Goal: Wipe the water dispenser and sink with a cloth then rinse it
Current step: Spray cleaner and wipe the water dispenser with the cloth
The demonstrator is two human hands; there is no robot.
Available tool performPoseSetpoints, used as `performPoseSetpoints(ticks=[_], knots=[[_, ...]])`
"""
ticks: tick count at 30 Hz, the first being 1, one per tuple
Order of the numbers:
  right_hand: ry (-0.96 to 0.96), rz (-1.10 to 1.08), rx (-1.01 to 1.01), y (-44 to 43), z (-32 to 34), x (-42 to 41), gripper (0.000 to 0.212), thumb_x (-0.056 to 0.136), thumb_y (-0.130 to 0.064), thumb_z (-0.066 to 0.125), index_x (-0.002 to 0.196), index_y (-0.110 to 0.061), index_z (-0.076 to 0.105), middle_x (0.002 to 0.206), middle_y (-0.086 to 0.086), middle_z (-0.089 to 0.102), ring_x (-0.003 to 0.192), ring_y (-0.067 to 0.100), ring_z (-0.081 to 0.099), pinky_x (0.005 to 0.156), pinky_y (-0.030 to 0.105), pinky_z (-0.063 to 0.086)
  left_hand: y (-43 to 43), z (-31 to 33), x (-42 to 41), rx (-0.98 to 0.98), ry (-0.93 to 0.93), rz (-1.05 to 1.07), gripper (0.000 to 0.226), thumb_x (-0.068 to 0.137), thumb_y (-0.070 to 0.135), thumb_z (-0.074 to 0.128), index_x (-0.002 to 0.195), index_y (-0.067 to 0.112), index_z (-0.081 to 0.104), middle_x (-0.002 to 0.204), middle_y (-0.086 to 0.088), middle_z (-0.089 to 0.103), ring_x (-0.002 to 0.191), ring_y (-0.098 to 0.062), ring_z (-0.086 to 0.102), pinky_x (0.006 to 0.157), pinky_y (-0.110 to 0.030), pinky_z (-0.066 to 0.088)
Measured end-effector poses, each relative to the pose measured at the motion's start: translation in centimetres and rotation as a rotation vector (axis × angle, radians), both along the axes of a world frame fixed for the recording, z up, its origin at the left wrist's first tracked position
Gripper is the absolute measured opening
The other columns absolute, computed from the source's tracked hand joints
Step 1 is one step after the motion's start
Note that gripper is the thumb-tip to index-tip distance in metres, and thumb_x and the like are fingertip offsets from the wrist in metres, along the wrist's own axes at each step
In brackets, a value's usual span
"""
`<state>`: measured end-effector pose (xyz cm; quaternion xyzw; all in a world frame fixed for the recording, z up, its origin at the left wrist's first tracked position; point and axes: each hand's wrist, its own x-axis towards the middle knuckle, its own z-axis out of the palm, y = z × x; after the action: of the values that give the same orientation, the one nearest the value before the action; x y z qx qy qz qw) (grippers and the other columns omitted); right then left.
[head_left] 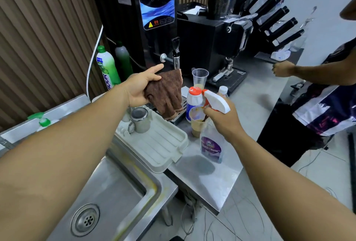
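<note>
A brown cloth (166,93) hangs from my left hand (140,86), which grips it just below the tap (176,55) of the black water dispenser (154,19). My right hand (224,120) holds a glass cleaner spray bottle (212,144) by its neck, under the white and orange trigger head (216,101), above the steel counter. The steel sink (107,198) with its round drain (85,219) lies at the lower left.
A white drying tray (163,148) with a metal cup (140,120) sits beside the sink. Green soap bottles (108,69) stand left of the dispenser. Plastic cups (200,78) and a red-capped bottle (193,101) crowd the counter. A black coffee machine (215,38) stands at the right; another person's hand (283,69) reaches in.
</note>
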<state>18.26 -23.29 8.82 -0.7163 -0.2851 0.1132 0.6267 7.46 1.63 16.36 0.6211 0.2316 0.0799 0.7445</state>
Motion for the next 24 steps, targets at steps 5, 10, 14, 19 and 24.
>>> performPoseSetpoints(ticks=[5,10,14,19,24], knots=[[0.149,-0.033,0.042,0.2,-2.4,1.0,0.013,0.081,-0.009,0.08,0.09,-0.016,0.073,0.082,-0.002,0.071,0.076,0.011,0.065,0.07,0.031,0.053,-0.8,-0.8,-1.5,0.003,0.009,0.042,0.052,0.105,0.011,0.04,0.15,0.037,0.045,0.12,0.0,0.071,0.092,-0.015,0.069,0.075,-0.03,0.056],[0.237,-0.012,0.038,0.2,-3.2,1.7,0.015,0.081,-0.012,0.081,0.09,-0.022,0.076,0.082,-0.005,0.074,0.077,0.01,0.068,0.072,0.033,0.055,-0.9,-2.0,-3.2,-0.014,0.036,0.082,0.052,0.105,0.012,0.04,0.15,0.038,0.045,0.118,0.005,0.072,0.087,-0.011,0.071,0.067,-0.024,0.058],[0.283,0.023,0.015,0.0,-3.3,2.3,0.016,0.082,-0.007,0.079,0.088,-0.022,0.074,0.079,-0.006,0.072,0.072,0.006,0.067,0.069,0.027,0.054,-1.1,-2.6,-3.9,-0.019,0.056,0.095,0.052,0.104,0.013,0.041,0.148,0.04,0.047,0.128,0.005,0.07,0.093,-0.012,0.071,0.07,-0.028,0.055],[0.295,0.046,-0.006,-0.2,-3.6,2.7,0.02,0.084,-0.007,0.078,0.092,-0.024,0.071,0.086,-0.005,0.073,0.077,0.006,0.067,0.07,0.024,0.055,-2.4,-3.1,-4.1,-0.061,0.037,0.163,0.051,0.105,0.012,0.042,0.147,0.039,0.049,0.13,0.003,0.07,0.096,-0.014,0.07,0.071,-0.029,0.055],[0.31,0.034,-0.033,-0.1,-3.6,3.0,0.022,0.083,-0.005,0.077,0.092,-0.024,0.071,0.086,-0.002,0.072,0.079,0.011,0.066,0.073,0.027,0.054,-3.5,-3.8,-4.6,-0.071,0.034,0.22,0.049,0.104,0.011,0.043,0.142,0.04,0.053,0.118,0.002,0.076,0.082,-0.012,0.074,0.063,-0.024,0.057]])
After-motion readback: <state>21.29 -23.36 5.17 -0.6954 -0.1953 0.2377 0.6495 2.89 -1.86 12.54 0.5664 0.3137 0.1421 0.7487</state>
